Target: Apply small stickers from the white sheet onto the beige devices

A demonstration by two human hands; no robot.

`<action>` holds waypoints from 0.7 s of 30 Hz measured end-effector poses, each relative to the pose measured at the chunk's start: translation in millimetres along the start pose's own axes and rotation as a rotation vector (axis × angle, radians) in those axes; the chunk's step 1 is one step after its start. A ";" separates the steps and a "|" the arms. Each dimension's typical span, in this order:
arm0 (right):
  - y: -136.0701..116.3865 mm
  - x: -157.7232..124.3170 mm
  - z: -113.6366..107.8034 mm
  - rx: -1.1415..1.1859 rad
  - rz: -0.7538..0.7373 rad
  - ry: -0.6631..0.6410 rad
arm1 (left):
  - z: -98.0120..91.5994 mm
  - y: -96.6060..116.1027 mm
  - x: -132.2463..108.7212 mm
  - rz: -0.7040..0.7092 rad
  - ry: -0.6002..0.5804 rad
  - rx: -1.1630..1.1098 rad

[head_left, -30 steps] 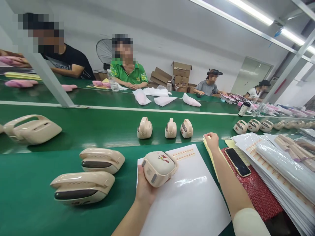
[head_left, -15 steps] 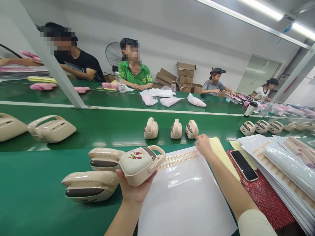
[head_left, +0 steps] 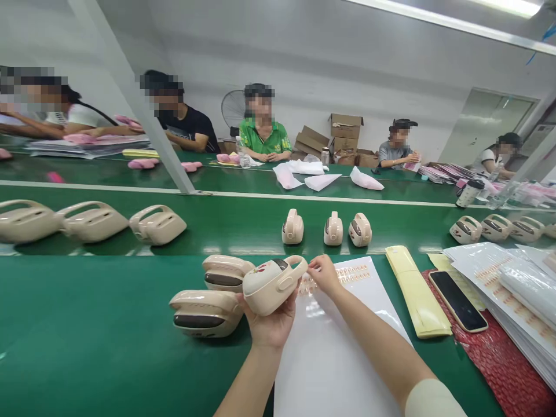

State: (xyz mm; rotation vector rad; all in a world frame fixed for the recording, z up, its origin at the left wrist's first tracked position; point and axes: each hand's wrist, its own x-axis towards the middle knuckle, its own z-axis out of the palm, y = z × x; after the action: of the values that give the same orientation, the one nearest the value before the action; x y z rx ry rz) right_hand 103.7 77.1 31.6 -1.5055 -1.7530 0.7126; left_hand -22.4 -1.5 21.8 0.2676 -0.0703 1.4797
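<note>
My left hand (head_left: 271, 324) holds a cream plastic case with a carry handle (head_left: 267, 289) from below, tilted. A red printed design and a dark panel show on its pale face. At its handle end is my right hand (head_left: 325, 274), thumb and finger pinched together; anything between them is too small to make out. Below that hand lies a white sheet (head_left: 334, 359) with rows of small orange-gold stickers (head_left: 354, 273) near its far edge. Two more cream cases (head_left: 206, 313) rest on the green table just left of the held one.
Several cream cases (head_left: 158, 225) stand on the green belt (head_left: 234, 223) ahead. To the right lie a yellow paper strip (head_left: 417, 295), a phone (head_left: 458, 301), red bubble wrap (head_left: 499, 359) and stacked sheets (head_left: 478, 260). Co-workers sit across, behind a slanted metal post (head_left: 143, 110).
My right hand has come back from the sheet's far right corner to the held case's handle. The case has turned, showing more of its side. The view has swung left.
</note>
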 end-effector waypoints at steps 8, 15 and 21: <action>-39.3 -52.2 -21.2 0.594 -0.132 0.204 | -9.2 -15.0 0.2 -0.004 -0.011 -0.156; -47.6 -62.2 -10.7 0.491 -0.127 0.228 | -5.5 -23.3 -1.8 -0.011 -0.046 -0.123; -47.5 -65.5 -8.4 0.478 -0.167 0.308 | -5.3 -26.3 -3.6 -0.030 0.011 -0.137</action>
State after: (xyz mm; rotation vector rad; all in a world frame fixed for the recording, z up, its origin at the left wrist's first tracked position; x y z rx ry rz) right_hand 86.9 4.2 63.5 -1.0646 -1.3388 0.7093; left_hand 2.6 -5.7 12.3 0.1490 -0.1570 1.4391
